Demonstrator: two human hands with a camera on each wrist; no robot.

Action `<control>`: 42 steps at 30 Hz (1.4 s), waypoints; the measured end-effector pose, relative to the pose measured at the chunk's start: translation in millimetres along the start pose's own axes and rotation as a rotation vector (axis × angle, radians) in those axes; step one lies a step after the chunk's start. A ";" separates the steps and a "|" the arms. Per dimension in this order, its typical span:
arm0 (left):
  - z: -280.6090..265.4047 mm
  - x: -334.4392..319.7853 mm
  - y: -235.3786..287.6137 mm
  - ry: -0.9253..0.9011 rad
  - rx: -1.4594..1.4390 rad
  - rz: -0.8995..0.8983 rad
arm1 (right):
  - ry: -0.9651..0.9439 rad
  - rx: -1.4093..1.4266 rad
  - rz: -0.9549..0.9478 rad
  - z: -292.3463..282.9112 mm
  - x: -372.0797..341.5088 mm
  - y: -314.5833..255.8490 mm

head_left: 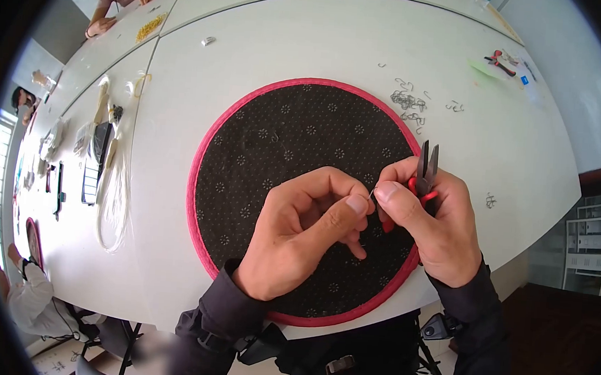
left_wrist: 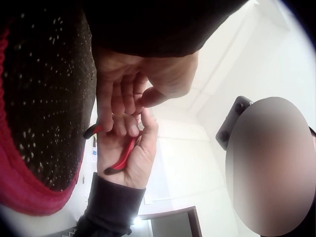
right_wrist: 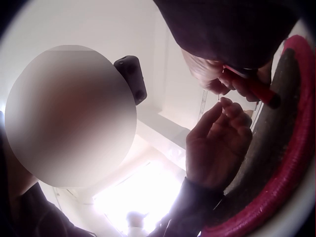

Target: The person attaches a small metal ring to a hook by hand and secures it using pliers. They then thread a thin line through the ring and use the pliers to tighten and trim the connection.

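Observation:
Over a round dark mat (head_left: 246,163) with a pink rim, my two hands meet fingertip to fingertip. My left hand (head_left: 301,233) pinches a tiny thin piece of metal wire (head_left: 372,192) between thumb and forefinger; its shape is mostly hidden by the fingertips. The right hand (head_left: 440,229) has its thumb and forefinger at the other side of the wire. Tucked in that same hand are red-handled pliers (head_left: 426,174), jaws pointing away from me and slightly apart. Their handles (left_wrist: 121,159) cross the right palm in the left wrist view.
Beyond the mat lies a pile of small wire hooks (head_left: 408,101), with a few more (head_left: 490,200) at right. One small hook (head_left: 275,137) is on the mat. Other pliers (head_left: 501,63) lie far right. Clear cords (head_left: 113,202) and a phone (head_left: 96,163) are at left. Other people sit around the table.

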State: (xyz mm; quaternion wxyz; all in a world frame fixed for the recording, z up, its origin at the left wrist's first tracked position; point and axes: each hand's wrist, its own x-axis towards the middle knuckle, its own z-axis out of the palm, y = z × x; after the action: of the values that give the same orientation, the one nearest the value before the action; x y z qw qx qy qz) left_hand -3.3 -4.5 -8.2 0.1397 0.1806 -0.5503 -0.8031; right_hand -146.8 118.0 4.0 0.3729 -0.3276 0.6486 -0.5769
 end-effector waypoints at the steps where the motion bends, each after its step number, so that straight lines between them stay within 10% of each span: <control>1: -0.2 0.0 0.2 -0.005 0.010 0.007 | 0.002 0.005 0.003 0.4 -0.1 -0.5; 42: -15.7 7.4 -13.1 0.017 -0.267 0.101 | -0.080 0.209 0.023 5.4 -4.7 5.2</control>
State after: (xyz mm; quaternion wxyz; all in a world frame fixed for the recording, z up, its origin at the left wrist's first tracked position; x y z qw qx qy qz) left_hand -3.3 -16.1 -26.6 0.2076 0.1394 -0.4457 -0.8596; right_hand -139.7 119.9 -1.0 0.4373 -0.3018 0.5733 -0.6237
